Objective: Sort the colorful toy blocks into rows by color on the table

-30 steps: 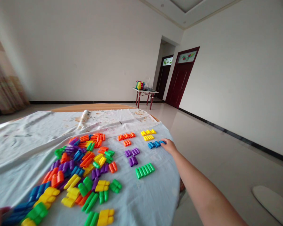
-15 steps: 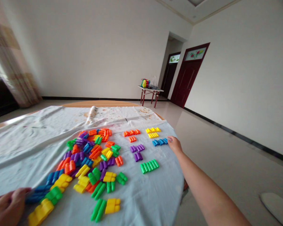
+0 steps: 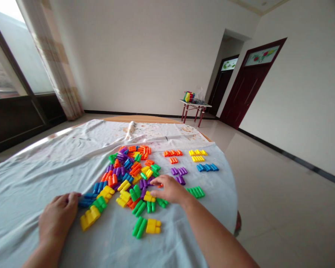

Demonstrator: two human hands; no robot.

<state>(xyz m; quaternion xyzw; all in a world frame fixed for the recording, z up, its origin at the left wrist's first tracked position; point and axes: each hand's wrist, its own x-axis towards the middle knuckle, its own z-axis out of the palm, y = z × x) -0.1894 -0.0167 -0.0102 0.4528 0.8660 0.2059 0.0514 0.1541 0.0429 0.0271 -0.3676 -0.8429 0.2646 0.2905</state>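
A heap of coloured plastic blocks lies on a white cloth over a round table. My left hand rests flat on the cloth, its fingertips against a blue block at the heap's near left edge. My right hand reaches into the heap's right side, fingers stretched over an orange block and touching it. To its right lie sorted rows: orange, yellow, blue, purple and green.
A green and yellow block pair lies apart near the front. The table's edge drops to a tiled floor on the right. A small red-legged table stands by dark doors at the back. A window and curtain are at left.
My right hand has left the blue row and come back left to the heap's right side. My left hand has come further into view beside the blue block. The view has swung left.
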